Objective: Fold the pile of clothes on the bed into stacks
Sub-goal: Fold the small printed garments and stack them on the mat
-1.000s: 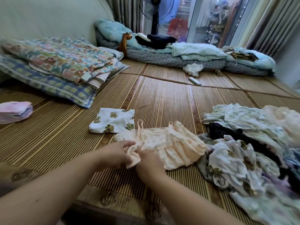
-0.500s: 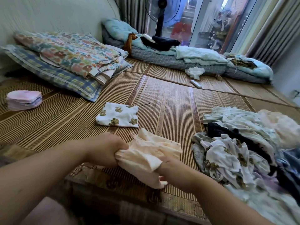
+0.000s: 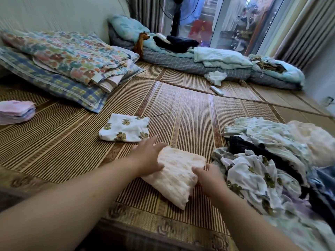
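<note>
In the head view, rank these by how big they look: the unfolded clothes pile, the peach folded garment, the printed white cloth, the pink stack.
1. unfolded clothes pile
2. peach folded garment
3. printed white cloth
4. pink stack
Two and three are unsure: the peach one lies nearer the camera.

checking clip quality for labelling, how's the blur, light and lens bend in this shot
Head view: motion blur smears the left hand; the peach cloth is fairly sharp; the clothes pile softens toward the lower right corner; daylight at the glass door washes out the top; the wide lens bows the mat seam and tilts the curtain.
</note>
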Demonstrator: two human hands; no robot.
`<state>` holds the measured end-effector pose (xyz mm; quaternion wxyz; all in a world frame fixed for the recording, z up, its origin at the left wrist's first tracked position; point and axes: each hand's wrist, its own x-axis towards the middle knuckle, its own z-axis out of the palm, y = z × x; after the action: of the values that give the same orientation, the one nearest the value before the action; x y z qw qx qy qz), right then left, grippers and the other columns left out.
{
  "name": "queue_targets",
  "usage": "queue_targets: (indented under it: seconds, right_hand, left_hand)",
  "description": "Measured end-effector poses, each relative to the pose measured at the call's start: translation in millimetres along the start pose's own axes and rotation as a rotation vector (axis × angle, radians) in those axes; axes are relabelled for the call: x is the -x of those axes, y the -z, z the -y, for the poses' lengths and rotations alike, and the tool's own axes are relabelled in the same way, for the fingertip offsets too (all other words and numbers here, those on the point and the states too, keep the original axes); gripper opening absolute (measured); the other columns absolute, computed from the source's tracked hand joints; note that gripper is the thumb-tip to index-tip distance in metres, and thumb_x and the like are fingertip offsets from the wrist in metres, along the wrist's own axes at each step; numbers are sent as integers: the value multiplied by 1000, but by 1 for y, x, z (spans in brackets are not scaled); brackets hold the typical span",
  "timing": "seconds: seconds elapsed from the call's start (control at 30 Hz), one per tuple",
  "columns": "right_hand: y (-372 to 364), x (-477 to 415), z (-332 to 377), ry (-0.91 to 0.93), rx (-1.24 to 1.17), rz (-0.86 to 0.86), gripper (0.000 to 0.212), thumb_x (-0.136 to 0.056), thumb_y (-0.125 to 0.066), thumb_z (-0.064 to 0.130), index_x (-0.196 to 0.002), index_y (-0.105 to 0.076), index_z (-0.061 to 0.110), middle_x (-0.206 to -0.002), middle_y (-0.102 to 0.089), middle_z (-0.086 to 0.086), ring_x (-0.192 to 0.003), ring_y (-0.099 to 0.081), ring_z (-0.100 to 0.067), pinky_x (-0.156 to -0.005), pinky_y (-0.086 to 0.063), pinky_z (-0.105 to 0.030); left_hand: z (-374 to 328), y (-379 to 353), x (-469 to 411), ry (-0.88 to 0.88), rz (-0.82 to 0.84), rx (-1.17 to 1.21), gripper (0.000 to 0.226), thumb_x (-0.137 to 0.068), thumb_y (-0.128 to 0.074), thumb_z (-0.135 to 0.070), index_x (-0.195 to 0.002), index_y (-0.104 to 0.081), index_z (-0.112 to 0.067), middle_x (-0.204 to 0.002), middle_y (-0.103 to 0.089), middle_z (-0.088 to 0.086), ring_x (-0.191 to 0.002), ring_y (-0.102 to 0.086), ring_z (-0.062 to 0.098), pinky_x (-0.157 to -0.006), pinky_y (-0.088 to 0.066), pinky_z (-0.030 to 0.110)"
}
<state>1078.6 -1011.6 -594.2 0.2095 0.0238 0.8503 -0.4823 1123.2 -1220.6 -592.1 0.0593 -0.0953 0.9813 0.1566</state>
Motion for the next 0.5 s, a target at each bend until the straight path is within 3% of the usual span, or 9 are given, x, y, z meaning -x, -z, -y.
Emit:
queue_targets:
  seconds: [0.1, 0.2, 0.33, 0.5]
  right_hand:
    - [-9, 10, -10, 303, 316, -180, 62, -88, -65, 27, -144, -38, 21, -127, -48, 3, -102, -50, -5, -86, -46, -23]
    - [-25, 15, -20, 548, 596, -61, 67, -91, -59, 33, -150, -30, 25, -154, -30, 1, -140, -29, -14, -113, -25, -29]
    - [-39, 3, -24, 420, 914, 210, 78, -89, -51, 41, -153, -9, 32, -163, -7, 3, -149, -2, -17, -116, -14, -57]
    - [-19, -44, -5, 359, 1092, 123, 68, -96, -48, 31, -153, -10, 35, -164, -5, -2, -150, 1, -25, -114, -8, -63]
  left_hand:
    - [3, -34, 7, -84, 60, -40, 80, -90, -51, -54, -153, -9, -31, -163, 4, -3, -148, 11, 19, -117, -3, 50]
    - [2, -51, 11, -121, 105, -74, 80, -92, -44, -55, -154, 1, -31, -163, 9, -3, -147, 16, 18, -117, -2, 49]
    - [2, -55, 9, -152, 192, -60, 80, -83, -47, -65, -145, 2, -56, -161, 16, -3, -146, 21, 27, -116, 3, 57]
    - [5, -56, -15, -329, 178, 43, 65, -90, -49, -52, -145, -14, -57, -161, 11, -10, -147, 16, 16, -119, -2, 44]
